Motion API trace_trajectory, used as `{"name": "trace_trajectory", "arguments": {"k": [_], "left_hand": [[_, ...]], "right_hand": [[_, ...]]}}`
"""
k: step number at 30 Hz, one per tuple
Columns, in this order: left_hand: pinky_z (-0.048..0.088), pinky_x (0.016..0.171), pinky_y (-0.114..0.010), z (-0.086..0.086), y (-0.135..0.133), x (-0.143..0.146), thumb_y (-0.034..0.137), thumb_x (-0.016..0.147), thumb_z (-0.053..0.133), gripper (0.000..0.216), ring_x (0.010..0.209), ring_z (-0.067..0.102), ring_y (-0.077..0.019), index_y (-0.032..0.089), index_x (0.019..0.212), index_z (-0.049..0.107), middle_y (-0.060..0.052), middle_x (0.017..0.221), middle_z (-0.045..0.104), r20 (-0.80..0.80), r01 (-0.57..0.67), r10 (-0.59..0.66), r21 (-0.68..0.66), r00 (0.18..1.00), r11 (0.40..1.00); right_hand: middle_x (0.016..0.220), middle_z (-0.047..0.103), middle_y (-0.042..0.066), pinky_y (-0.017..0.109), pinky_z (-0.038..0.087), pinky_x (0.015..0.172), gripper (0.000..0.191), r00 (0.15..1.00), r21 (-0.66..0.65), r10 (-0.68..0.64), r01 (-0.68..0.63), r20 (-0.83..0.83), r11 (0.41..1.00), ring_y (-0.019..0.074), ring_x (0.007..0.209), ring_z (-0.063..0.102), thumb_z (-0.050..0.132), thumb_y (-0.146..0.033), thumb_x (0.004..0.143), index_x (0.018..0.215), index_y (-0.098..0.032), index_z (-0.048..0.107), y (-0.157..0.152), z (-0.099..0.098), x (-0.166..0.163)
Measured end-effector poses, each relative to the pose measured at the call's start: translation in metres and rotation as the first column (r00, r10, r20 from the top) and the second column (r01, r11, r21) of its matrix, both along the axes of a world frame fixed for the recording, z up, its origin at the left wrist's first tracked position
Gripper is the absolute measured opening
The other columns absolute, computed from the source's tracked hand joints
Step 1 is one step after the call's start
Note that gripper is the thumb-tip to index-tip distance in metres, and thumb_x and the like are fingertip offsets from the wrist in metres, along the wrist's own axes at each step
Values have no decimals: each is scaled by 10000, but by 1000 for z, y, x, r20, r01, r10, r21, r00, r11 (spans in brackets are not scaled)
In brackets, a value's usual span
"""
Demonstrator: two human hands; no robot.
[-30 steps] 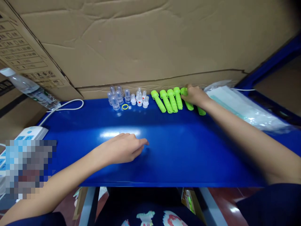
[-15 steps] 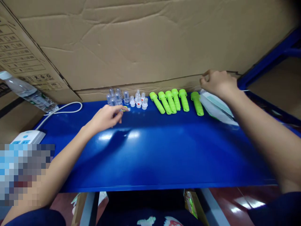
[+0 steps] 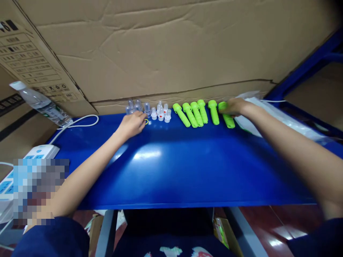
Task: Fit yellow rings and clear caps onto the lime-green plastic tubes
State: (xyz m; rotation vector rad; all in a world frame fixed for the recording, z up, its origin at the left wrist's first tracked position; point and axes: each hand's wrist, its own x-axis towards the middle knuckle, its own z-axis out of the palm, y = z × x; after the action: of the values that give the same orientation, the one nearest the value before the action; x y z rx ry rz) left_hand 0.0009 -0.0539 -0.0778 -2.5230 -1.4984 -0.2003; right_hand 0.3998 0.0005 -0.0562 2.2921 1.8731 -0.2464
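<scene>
Several bright green plastic handles (image 3: 197, 113) lie side by side at the back of the blue table (image 3: 187, 167). My right hand (image 3: 234, 107) rests on the rightmost green handle (image 3: 227, 117), fingers curled over its top end. To the left stand several small clear plastic caps (image 3: 138, 106) and white nozzle pieces (image 3: 160, 113). My left hand (image 3: 132, 124) reaches in front of the clear caps, fingertips at a small yellow ring (image 3: 146, 121), partly hidden by the fingers.
A cardboard wall (image 3: 171, 50) rises behind the table. A clear plastic bag (image 3: 281, 117) lies at the right. A water bottle (image 3: 40, 104) lies at the left, with a white cable (image 3: 77, 123) and a power strip (image 3: 37, 151).
My left hand moved from the table's middle up to the yellow ring. My right hand went from the green handles to the bag and came back onto the rightmost handle.
</scene>
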Motion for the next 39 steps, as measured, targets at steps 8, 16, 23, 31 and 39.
{"name": "trace_trajectory", "arguments": {"k": [8,16,23,31,39], "left_hand": [[506,969,-377,-25,8,23,106,1001,360,348,1161,654,-292,50,1234,613,-217,1225,688,-58,-96,94,-35,994,995],[516,938,-371,-32,-2,28,144,996,450,229,1029,667,-239,153,1196,562,-131,1073,699,545,98,-120,70,830,993],[524,840,-289,-35,12,64,209,999,553,110,863,673,-154,187,1107,547,-62,1015,666,905,242,-142,45,400,969],[520,806,-232,-39,1,62,140,992,516,156,787,629,-111,161,972,669,-14,852,667,984,359,157,-176,83,916],[519,837,-251,-38,-10,56,130,852,739,67,783,650,-105,137,910,705,-16,851,699,925,480,355,-253,-134,840]], "right_hand": [[1273,634,354,507,495,925,533,999,344,26,-37,36,938,445,1194,641,625,-501,957,1201,-27,621,-44,42,-28],[933,724,211,431,508,736,527,913,425,405,-384,44,820,397,899,703,544,-451,953,1330,-83,517,-104,23,-104],[809,698,124,397,492,714,590,755,529,629,-463,-184,711,344,797,698,582,-410,927,1422,-102,487,-105,-25,-137],[767,689,32,305,475,598,580,339,624,661,-224,-670,748,164,604,603,627,-413,873,1356,-110,519,-79,-80,-144],[725,645,2,265,428,536,689,146,483,504,-157,-852,862,122,569,528,726,-485,753,1293,-98,545,-84,-89,-150]]}}
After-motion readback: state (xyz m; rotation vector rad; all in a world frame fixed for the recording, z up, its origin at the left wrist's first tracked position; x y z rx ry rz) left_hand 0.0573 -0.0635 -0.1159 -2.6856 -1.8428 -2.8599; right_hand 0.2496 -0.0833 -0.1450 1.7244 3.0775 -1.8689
